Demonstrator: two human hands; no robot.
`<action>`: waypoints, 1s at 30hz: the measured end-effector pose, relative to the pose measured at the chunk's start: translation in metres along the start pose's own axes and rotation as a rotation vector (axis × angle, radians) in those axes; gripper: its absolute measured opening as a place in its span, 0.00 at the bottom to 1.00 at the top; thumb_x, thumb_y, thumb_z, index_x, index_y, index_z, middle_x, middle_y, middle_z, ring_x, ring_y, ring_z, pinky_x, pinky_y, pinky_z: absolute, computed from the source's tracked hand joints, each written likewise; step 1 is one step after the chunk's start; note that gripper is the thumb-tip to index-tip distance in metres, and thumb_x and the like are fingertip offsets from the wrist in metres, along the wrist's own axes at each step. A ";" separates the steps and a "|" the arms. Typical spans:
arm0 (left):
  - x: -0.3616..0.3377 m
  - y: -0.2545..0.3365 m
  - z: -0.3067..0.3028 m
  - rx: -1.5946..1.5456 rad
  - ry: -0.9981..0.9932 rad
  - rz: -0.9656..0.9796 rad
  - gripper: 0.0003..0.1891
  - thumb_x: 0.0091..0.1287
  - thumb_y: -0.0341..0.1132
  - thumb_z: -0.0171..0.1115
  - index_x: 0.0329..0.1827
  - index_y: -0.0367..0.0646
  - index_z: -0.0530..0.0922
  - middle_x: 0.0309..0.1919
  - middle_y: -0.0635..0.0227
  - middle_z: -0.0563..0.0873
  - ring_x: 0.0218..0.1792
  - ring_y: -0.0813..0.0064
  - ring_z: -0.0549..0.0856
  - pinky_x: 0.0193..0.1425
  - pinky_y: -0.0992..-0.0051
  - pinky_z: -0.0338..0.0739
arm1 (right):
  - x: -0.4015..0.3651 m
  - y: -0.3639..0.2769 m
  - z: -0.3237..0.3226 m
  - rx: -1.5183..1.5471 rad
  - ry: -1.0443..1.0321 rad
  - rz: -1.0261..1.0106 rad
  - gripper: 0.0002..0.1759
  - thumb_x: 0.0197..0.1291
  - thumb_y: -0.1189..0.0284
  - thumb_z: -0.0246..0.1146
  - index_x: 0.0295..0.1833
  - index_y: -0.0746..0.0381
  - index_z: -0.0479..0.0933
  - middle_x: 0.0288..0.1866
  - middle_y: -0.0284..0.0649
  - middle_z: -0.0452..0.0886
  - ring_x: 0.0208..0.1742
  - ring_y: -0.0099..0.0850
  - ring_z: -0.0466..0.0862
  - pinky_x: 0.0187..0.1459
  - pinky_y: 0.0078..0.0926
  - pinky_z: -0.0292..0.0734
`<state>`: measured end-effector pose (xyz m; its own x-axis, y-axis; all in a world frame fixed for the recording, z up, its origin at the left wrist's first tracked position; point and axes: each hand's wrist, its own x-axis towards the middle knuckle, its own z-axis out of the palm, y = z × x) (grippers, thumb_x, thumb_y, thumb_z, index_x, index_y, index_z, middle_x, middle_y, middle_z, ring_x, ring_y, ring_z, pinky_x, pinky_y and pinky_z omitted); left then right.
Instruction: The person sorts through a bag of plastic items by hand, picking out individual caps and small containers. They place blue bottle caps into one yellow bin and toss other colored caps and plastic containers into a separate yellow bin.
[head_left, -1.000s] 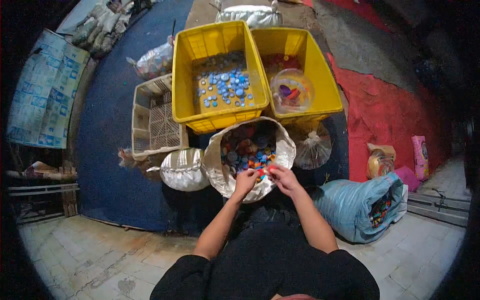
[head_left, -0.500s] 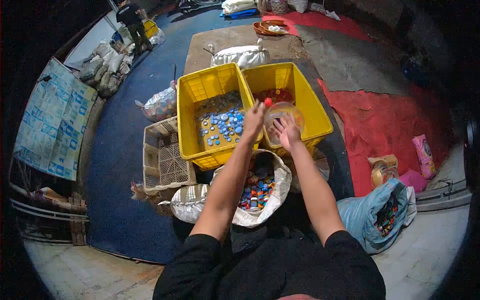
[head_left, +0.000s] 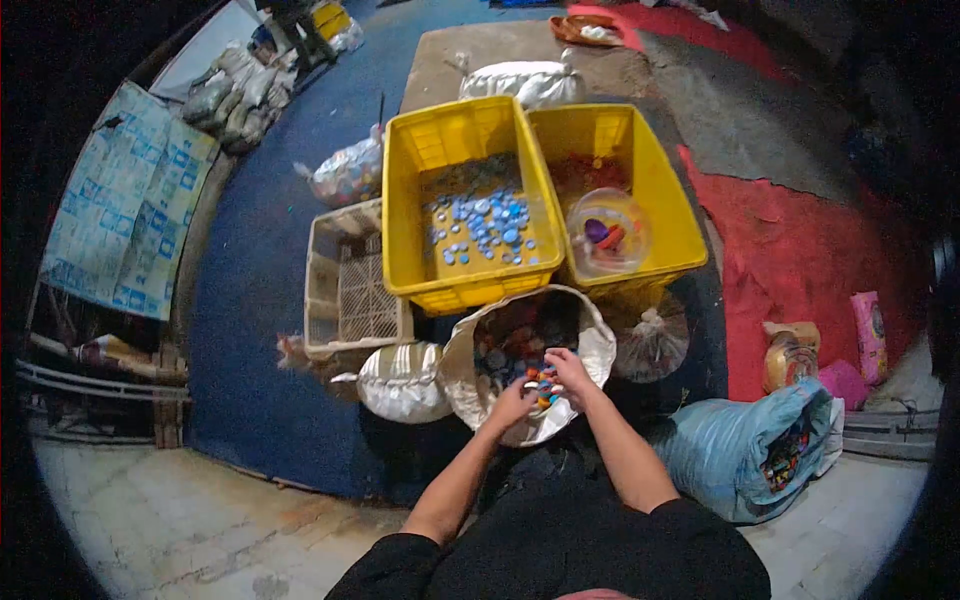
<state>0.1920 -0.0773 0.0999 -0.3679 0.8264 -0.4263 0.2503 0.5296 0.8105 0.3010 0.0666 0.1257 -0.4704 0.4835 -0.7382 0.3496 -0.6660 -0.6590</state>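
An open white sack (head_left: pixel 460 375) of mixed plastic bottle caps (head_left: pixel 545 388) stands in front of me. Both of my hands are inside its mouth. My left hand (head_left: pixel 512 405) has its fingers curled against the caps from the left. From the right, my right hand (head_left: pixel 570 372) curls over the same colourful cluster, so the caps sit between the two hands. Beyond the sack, blue caps (head_left: pixel 490 222) lie spread in the left yellow crate (head_left: pixel 470 290). A clear round tub (head_left: pixel 610 260) with a few red and purple caps rests in the right yellow crate (head_left: pixel 690 225).
A beige slatted crate (head_left: pixel 325 285) and a tied white sack (head_left: pixel 405 398) are on the left. To the right are a knotted clear bag (head_left: pixel 650 345) and a light-blue sack (head_left: pixel 710 455) of caps. Another tied sack (head_left: pixel 525 85) lies behind the yellow crates.
Both hands have come down and back from over the yellow crates into the sack's caps. A red cap that was in the air by the right crate is no longer there. The view has shifted.
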 end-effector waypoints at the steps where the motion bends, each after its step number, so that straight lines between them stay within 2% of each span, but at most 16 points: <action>1: -0.006 -0.023 0.007 0.188 -0.154 -0.073 0.28 0.62 0.51 0.60 0.62 0.45 0.73 0.46 0.48 0.85 0.48 0.53 0.85 0.54 0.60 0.77 | 0.019 0.015 0.005 -0.158 0.024 -0.134 0.18 0.63 0.61 0.61 0.55 0.57 0.76 0.44 0.37 0.82 0.40 0.33 0.83 0.44 0.35 0.79; 2: -0.011 -0.043 0.017 0.269 -0.249 -0.007 0.28 0.62 0.58 0.56 0.58 0.49 0.77 0.47 0.49 0.85 0.48 0.49 0.84 0.55 0.60 0.77 | 0.033 0.032 0.007 -0.163 0.010 -0.118 0.18 0.63 0.61 0.61 0.55 0.57 0.76 0.44 0.37 0.82 0.40 0.33 0.83 0.44 0.35 0.79; 4: -0.025 -0.014 0.008 0.468 -0.513 -0.071 0.29 0.63 0.61 0.51 0.56 0.50 0.79 0.49 0.51 0.84 0.51 0.48 0.83 0.56 0.57 0.76 | 0.045 0.050 0.014 -0.886 0.058 -0.451 0.17 0.58 0.65 0.62 0.51 0.62 0.78 0.41 0.42 0.84 0.40 0.36 0.84 0.44 0.33 0.79; 5: -0.028 -0.041 0.027 0.443 -0.410 0.006 0.28 0.64 0.61 0.47 0.55 0.52 0.81 0.53 0.52 0.83 0.55 0.48 0.81 0.60 0.49 0.71 | 0.054 0.060 0.014 -0.852 -0.055 -0.550 0.16 0.56 0.68 0.62 0.49 0.63 0.79 0.40 0.47 0.85 0.43 0.38 0.85 0.46 0.34 0.79; 6: -0.036 -0.014 0.019 0.540 -0.447 -0.082 0.27 0.66 0.59 0.46 0.56 0.54 0.81 0.57 0.53 0.81 0.59 0.49 0.78 0.62 0.41 0.66 | 0.050 0.065 0.015 -0.935 -0.052 -0.528 0.15 0.55 0.69 0.62 0.48 0.62 0.80 0.41 0.48 0.84 0.43 0.42 0.84 0.47 0.37 0.78; 9: -0.038 0.017 0.008 0.657 -0.584 -0.171 0.31 0.68 0.62 0.43 0.64 0.52 0.73 0.62 0.58 0.78 0.64 0.53 0.75 0.65 0.40 0.62 | 0.041 0.087 0.006 -1.350 -0.100 -0.503 0.15 0.50 0.70 0.61 0.45 0.60 0.82 0.40 0.49 0.84 0.45 0.48 0.83 0.49 0.44 0.77; 10: -0.036 0.019 0.004 0.666 -0.589 -0.156 0.31 0.68 0.62 0.43 0.64 0.51 0.73 0.63 0.57 0.77 0.64 0.53 0.75 0.67 0.38 0.60 | 0.033 0.082 0.010 -1.546 -0.077 -0.481 0.15 0.49 0.67 0.61 0.43 0.57 0.84 0.43 0.48 0.84 0.50 0.48 0.81 0.51 0.44 0.75; 12: -0.033 0.022 0.000 0.648 -0.666 -0.192 0.32 0.67 0.63 0.44 0.64 0.52 0.74 0.63 0.57 0.77 0.65 0.54 0.74 0.67 0.38 0.59 | 0.025 0.095 0.009 -1.568 0.084 -0.644 0.18 0.46 0.64 0.64 0.44 0.55 0.85 0.59 0.52 0.75 0.59 0.47 0.74 0.57 0.46 0.72; 14: -0.034 0.024 0.002 0.672 -0.676 -0.182 0.32 0.66 0.64 0.44 0.65 0.53 0.74 0.63 0.57 0.77 0.64 0.54 0.75 0.68 0.42 0.60 | 0.015 0.084 0.004 -1.533 0.026 -0.421 0.27 0.45 0.63 0.66 0.55 0.55 0.81 0.64 0.54 0.69 0.60 0.50 0.73 0.59 0.46 0.70; 15: -0.033 0.022 0.005 0.656 -0.682 -0.186 0.32 0.66 0.64 0.44 0.65 0.53 0.74 0.63 0.57 0.77 0.64 0.54 0.75 0.68 0.42 0.60 | 0.012 0.083 0.003 -1.544 0.016 -0.410 0.27 0.45 0.63 0.66 0.55 0.55 0.81 0.64 0.54 0.69 0.60 0.50 0.73 0.59 0.46 0.70; 17: -0.031 0.019 0.008 0.678 -0.651 -0.175 0.32 0.66 0.64 0.45 0.65 0.54 0.75 0.63 0.58 0.77 0.64 0.55 0.75 0.68 0.46 0.62 | 0.009 0.077 0.005 -1.459 0.209 -0.325 0.32 0.51 0.67 0.65 0.66 0.53 0.72 0.68 0.51 0.62 0.68 0.52 0.65 0.65 0.50 0.65; 20: -0.027 0.024 0.007 0.681 -0.648 -0.180 0.32 0.65 0.64 0.45 0.64 0.55 0.76 0.63 0.59 0.78 0.64 0.56 0.75 0.68 0.49 0.63 | 0.024 0.073 -0.004 -1.480 0.144 -0.227 0.38 0.51 0.69 0.66 0.70 0.53 0.65 0.66 0.52 0.63 0.68 0.55 0.65 0.67 0.48 0.66; 26: -0.016 0.010 0.003 0.561 -0.670 -0.188 0.32 0.66 0.63 0.47 0.62 0.49 0.77 0.56 0.52 0.81 0.58 0.54 0.80 0.62 0.52 0.71 | 0.023 0.074 -0.005 -1.455 0.131 -0.248 0.25 0.52 0.70 0.64 0.59 0.57 0.75 0.63 0.50 0.68 0.62 0.52 0.72 0.59 0.45 0.75; 28: -0.013 0.005 0.001 0.422 -0.354 -0.166 0.27 0.65 0.59 0.52 0.54 0.47 0.82 0.46 0.48 0.85 0.48 0.49 0.84 0.53 0.55 0.77 | 0.017 0.075 -0.003 -1.470 0.125 -0.277 0.22 0.52 0.70 0.63 0.56 0.57 0.78 0.61 0.49 0.70 0.60 0.51 0.74 0.57 0.45 0.76; 29: -0.012 0.001 0.000 0.438 -0.224 -0.166 0.22 0.64 0.52 0.58 0.50 0.45 0.83 0.42 0.49 0.86 0.45 0.49 0.85 0.50 0.55 0.79 | 0.014 0.075 -0.003 -1.489 0.098 -0.283 0.21 0.53 0.68 0.63 0.54 0.57 0.79 0.61 0.49 0.71 0.59 0.50 0.76 0.57 0.44 0.76; 30: -0.005 -0.005 -0.001 0.435 -0.225 -0.166 0.22 0.64 0.52 0.58 0.50 0.45 0.83 0.42 0.49 0.86 0.45 0.49 0.85 0.50 0.55 0.79 | 0.010 0.072 -0.002 -1.508 0.071 -0.289 0.20 0.53 0.66 0.63 0.53 0.57 0.81 0.60 0.49 0.72 0.57 0.49 0.78 0.56 0.44 0.76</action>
<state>0.1924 -0.0845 0.0987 -0.2441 0.7200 -0.6497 0.5716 0.6480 0.5034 0.3228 0.0246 0.0703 -0.6413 0.5454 -0.5397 0.7461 0.6076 -0.2724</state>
